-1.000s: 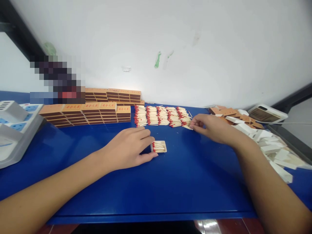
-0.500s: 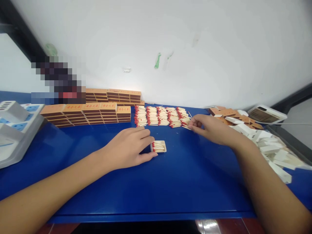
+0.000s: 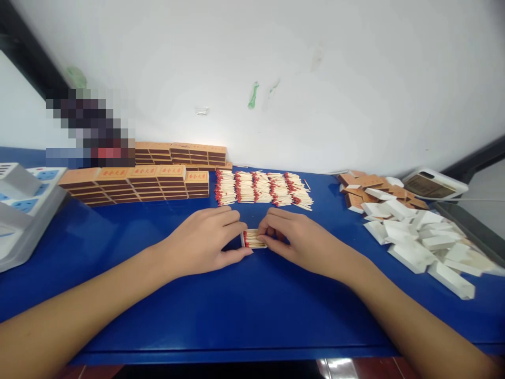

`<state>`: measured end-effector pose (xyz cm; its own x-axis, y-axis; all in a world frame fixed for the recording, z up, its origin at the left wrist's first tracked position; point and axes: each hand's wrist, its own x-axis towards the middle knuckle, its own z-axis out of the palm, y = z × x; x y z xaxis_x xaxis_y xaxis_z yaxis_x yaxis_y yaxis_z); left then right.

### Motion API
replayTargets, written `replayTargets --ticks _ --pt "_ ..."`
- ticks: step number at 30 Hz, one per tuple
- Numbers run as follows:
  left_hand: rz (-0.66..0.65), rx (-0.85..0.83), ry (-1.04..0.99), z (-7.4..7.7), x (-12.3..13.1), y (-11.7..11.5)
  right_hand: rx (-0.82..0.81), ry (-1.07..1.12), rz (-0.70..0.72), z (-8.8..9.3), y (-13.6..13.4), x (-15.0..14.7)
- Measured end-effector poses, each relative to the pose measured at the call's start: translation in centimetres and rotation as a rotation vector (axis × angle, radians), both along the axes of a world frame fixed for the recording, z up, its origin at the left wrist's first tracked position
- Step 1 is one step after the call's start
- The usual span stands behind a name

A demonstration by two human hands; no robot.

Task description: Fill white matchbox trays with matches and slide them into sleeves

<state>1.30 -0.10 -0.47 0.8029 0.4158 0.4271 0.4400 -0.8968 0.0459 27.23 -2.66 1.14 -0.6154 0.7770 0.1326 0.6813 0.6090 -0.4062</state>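
A small white matchbox tray (image 3: 242, 240) with red-headed matches (image 3: 251, 238) in it lies on the blue table. My left hand (image 3: 207, 239) grips the tray's left end between thumb and fingers. Over the right end is my right hand (image 3: 302, 237), its thumb and fingers pinched on matches at the tray; how many it holds is hidden. Behind the hands, loose matches (image 3: 260, 188) lie in several side-by-side bundles, heads to the left.
Closed matchboxes (image 3: 134, 184) stand stacked at the back left, with more stacks (image 3: 199, 152) against the wall. A power strip (image 3: 29, 221) sits far left. On the right are orange matchbox sleeves (image 3: 369, 181), a heap of white trays (image 3: 410, 252) and a phone (image 3: 436, 183).
My right hand has come from the rightmost match bundle, left and nearer, to the tray. My left hand stays on the tray. The camera view has shifted slightly.
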Motion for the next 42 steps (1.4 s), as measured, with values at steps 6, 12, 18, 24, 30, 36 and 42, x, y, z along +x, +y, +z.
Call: replayTargets --ticks 6,12,18,24,30,36,42 --pt "0.001 -0.003 0.006 0.0 0.0 0.0 0.000 0.038 -0.014 0.1 0.0 0.1" --pt "0.004 -0.005 -0.011 0.2 0.0 0.0 0.101 -0.003 -0.174 1.4 1.5 3.2" --pt "-0.008 0.004 -0.019 0.2 0.0 -0.1 0.059 -0.268 -0.449 0.7 4.6 9.4" --pt "0.001 0.006 -0.014 0.3 0.0 -0.1 -0.086 -0.232 -0.428 -0.2 5.3 10.2" --pt "0.000 0.008 -0.007 0.4 -0.1 -0.1 -0.151 -0.211 -0.434 0.1 5.0 10.3" --pt "-0.003 0.019 -0.004 0.4 -0.1 -0.1 -0.144 -0.248 -0.468 0.4 5.0 10.8" --pt "0.006 0.008 0.009 0.3 -0.1 -0.1 -0.221 -0.267 -0.463 0.6 4.9 10.5"
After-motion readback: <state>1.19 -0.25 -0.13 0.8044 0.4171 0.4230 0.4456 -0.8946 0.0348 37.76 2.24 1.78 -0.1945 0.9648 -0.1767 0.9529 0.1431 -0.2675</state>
